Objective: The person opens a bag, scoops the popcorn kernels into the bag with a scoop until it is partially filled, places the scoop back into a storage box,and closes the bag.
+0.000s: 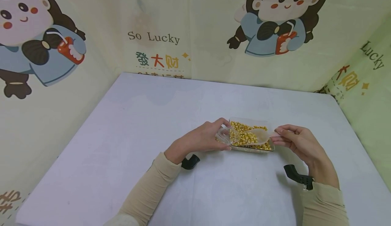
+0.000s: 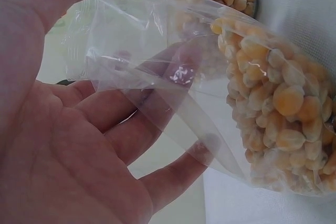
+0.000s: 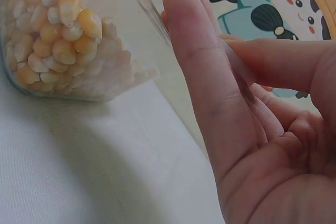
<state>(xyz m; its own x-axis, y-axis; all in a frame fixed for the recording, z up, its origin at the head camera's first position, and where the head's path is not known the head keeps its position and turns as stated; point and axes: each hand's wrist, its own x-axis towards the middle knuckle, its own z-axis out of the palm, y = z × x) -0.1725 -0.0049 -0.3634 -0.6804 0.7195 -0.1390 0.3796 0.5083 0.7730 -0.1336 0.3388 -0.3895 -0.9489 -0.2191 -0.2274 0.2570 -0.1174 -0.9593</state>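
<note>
Two hands occupied, one at each end of a dish.
Left hand [image 1: 203, 137] noted with thumb and fingers curved round a clear vessel [image 2: 210, 82] containing kernels, at the dish's left end. Right hand [image 1: 300, 143] pinches the handle of a scoop [image 1: 262, 136], its loaded bowl left of the fingertips, over the dish [image 1: 252, 149] of yellow kernels [image 1: 239, 127]. Far side: printed backdrop [image 1: 210, 32].

Soft, dim light, faint shadows on tabletop [image 1: 152, 117], glints on clear bag [image 2: 212, 98]
</note>
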